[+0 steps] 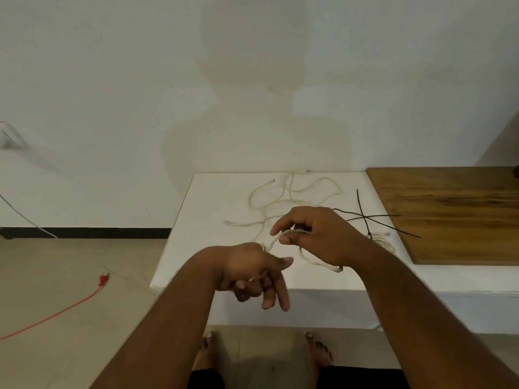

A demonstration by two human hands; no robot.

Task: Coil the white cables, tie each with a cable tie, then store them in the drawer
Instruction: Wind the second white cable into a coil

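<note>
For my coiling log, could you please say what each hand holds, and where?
The right hand pinches the white cable between thumb and fingers, above a slack loop; it runs to the left hand, whose hold cannot be told.

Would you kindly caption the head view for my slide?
Right hand pinches a white cable running to the left hand.

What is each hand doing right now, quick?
Left hand: fingers partly curled; the white cable runs up to it, but whether it grips the cable cannot be told.
Right hand: pinching the white cable.
</note>
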